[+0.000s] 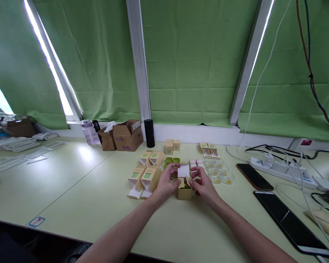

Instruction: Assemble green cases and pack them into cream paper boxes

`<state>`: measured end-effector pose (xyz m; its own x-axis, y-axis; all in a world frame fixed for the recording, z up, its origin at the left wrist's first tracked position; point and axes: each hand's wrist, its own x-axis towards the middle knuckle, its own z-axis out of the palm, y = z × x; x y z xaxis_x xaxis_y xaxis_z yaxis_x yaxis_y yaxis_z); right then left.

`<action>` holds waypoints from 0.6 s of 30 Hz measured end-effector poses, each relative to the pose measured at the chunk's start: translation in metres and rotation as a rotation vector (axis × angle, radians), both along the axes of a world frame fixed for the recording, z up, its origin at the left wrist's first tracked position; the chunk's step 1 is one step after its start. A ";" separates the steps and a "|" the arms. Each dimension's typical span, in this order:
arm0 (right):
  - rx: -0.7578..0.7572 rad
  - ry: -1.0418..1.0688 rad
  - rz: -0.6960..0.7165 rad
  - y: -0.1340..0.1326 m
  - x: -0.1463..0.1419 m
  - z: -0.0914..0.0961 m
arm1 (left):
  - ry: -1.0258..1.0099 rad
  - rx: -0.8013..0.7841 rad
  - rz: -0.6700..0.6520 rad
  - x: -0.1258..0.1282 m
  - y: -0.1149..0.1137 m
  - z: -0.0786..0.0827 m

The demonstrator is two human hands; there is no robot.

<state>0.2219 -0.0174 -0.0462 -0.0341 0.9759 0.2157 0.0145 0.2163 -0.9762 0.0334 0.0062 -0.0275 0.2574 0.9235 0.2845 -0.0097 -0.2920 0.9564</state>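
Note:
A small brown cardboard box [184, 194] stands upright in front of me, its white-lined lid raised at the back and something green showing inside. My left hand [169, 179] grips its left side flap between thumb and fingers. On the other side, my right hand [204, 184] pinches the right flap. Behind the box are green containers [172, 160] and pink-white containers [196, 162], partly hidden by my hands. Several brown boxes with green labels [151, 176] lie open-ended at the left. Clear plastic cups with yellow centres [219, 171] cluster to the right.
Two closed small boxes [172, 146] and two flat-lying boxes [209, 150] sit further back. A black cylinder [149, 133], an open carton [128, 136] and a purple bottle [90, 132] line the wall. Rightward lie two phones [254, 176], a power strip [282, 171] and loose cables.

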 end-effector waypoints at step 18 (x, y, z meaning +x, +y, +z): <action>-0.062 -0.021 0.011 0.000 -0.004 -0.002 | 0.015 0.043 0.014 0.001 -0.003 0.001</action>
<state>0.2178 -0.0175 -0.0478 -0.0493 0.9869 0.1536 0.0332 0.1554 -0.9873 0.0346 0.0036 -0.0263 0.2492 0.9140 0.3202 0.0094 -0.3329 0.9429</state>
